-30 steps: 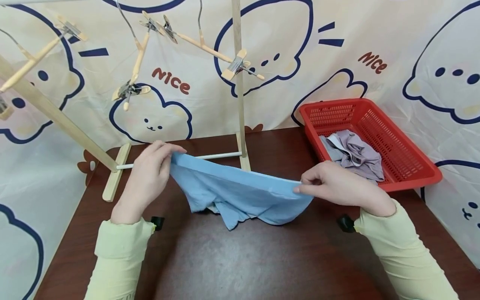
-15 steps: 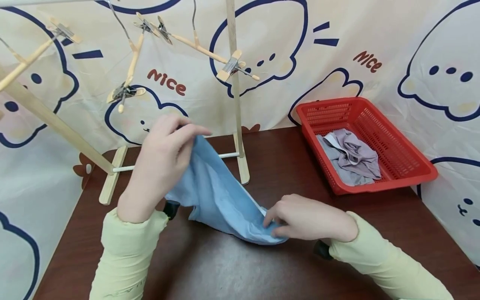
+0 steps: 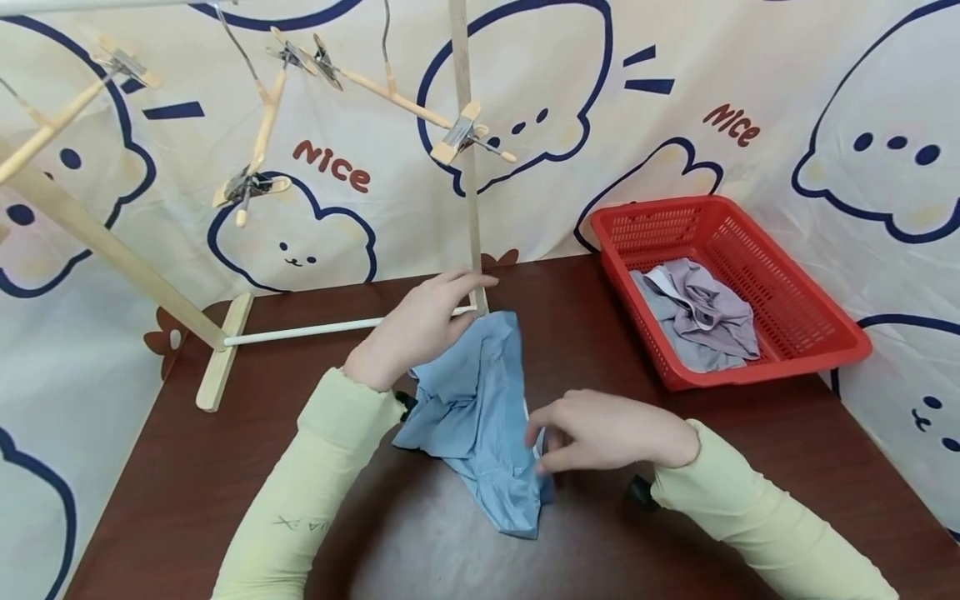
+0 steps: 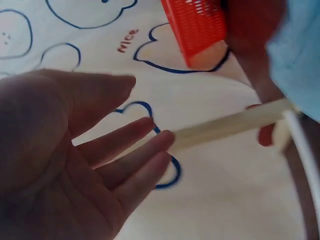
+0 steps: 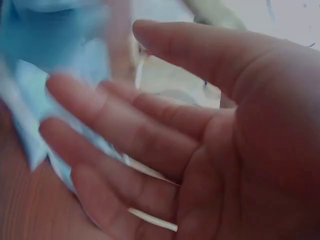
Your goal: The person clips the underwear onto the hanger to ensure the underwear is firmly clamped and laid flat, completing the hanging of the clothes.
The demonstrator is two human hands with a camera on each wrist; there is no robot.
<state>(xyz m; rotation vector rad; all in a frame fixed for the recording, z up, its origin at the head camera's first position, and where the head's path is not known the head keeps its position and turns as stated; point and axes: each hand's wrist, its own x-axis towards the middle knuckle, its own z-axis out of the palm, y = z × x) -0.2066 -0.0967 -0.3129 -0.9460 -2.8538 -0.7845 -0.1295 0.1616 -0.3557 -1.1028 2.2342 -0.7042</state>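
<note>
Light blue shorts (image 3: pixel 480 417) lie crumpled in the middle of the dark brown table, their front corner pointing toward me. My left hand (image 3: pixel 423 325) is over their far left part, and the left wrist view shows its fingers (image 4: pixel 145 135) apart with nothing between them. At the near right edge of the shorts is my right hand (image 3: pixel 607 429), its fingertips overlapping the cloth. In the right wrist view the fingers of that hand are loosely extended, with the blurred blue cloth beyond them and nothing in the palm.
A red plastic basket (image 3: pixel 795 367) at the right holds grey and mauve cloth (image 3: pixel 708 317). A wooden rack with a white lower bar (image 3: pixel 315 331) stands at the back left. Hangers with clips (image 3: pixel 251 185) hang from above. A printed curtain backs the table.
Both hands held the shorts stretched by the waistband earlier. The shorts swung round and came down onto the table, and both hands let go. The left hand shifted right.
</note>
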